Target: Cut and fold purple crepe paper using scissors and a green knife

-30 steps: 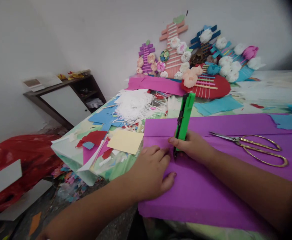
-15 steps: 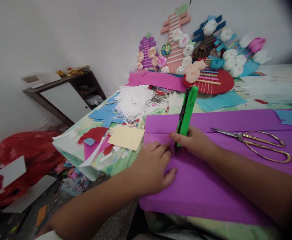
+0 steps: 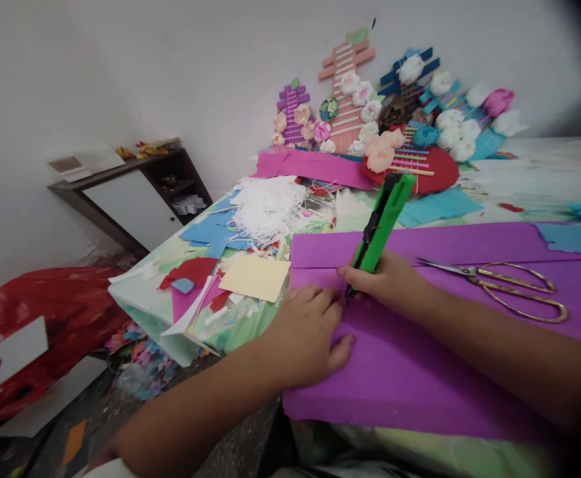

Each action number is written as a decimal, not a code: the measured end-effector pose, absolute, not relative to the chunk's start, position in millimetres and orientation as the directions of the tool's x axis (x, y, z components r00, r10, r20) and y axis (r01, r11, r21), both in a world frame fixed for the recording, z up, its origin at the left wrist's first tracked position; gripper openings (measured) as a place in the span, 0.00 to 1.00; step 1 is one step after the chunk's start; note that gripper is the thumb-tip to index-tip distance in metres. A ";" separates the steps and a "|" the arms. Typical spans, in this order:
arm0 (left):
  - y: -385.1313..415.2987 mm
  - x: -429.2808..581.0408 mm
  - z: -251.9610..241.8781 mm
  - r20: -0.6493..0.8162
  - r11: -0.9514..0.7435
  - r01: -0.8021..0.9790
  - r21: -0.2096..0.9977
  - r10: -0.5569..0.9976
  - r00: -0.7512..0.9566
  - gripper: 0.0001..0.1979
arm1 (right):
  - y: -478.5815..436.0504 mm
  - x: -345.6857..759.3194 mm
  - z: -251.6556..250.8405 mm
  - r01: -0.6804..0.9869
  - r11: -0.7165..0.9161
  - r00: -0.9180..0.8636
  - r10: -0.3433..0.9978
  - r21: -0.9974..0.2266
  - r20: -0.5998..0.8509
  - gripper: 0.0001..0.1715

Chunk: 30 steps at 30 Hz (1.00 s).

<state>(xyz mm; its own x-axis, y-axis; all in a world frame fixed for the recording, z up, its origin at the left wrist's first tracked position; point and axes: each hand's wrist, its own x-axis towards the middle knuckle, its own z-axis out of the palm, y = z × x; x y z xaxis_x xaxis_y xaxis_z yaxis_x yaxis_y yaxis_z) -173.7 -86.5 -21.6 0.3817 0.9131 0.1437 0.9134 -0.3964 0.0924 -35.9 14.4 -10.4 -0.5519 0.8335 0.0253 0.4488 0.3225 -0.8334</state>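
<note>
Gold-handled scissors (image 3: 514,289) lie at the right of the frame. A heap of white shreds (image 3: 269,206) sits at centre, a pale yellow card (image 3: 254,277) below it. Paper-flower decorations (image 3: 384,113) lean against the wall at top. A red plastic bag (image 3: 41,318) lies at lower left.

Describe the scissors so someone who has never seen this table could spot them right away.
Start at the big purple paper sheet covering the near side of the table. The scissors lie flat on its right part, beyond the right hand gripping the green utility knife. They are the only metal item there: gold loop handles, silver blades pointing left.
</note>
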 end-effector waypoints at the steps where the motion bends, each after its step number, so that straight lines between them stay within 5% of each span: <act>1: -86.6 -173.7 -21.9 0.147 -0.396 0.913 0.093 0.913 0.381 0.22 | 11.7 -35.1 -7.7 0.457 0.320 -0.566 0.824 -0.830 0.006 0.18; 13: -87.5 -172.4 -24.5 0.163 -0.385 0.921 0.063 0.914 0.371 0.22 | -11.4 -26.8 -17.3 0.489 0.262 -0.344 0.934 -0.832 0.092 0.10; 30: -87.5 -172.1 -23.2 0.191 -0.394 0.918 0.047 0.905 0.379 0.20 | -11.5 -32.8 -23.8 0.547 0.444 -0.428 0.877 -0.710 0.219 0.09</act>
<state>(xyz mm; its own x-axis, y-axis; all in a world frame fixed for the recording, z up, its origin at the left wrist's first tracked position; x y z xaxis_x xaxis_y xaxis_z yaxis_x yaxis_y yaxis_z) -172.1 -87.5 -23.2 0.3794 0.9054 0.1906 0.9177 -0.3945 0.0472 -32.8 -11.5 -23.8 -0.4283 0.8767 0.2191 0.5467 0.4444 -0.7096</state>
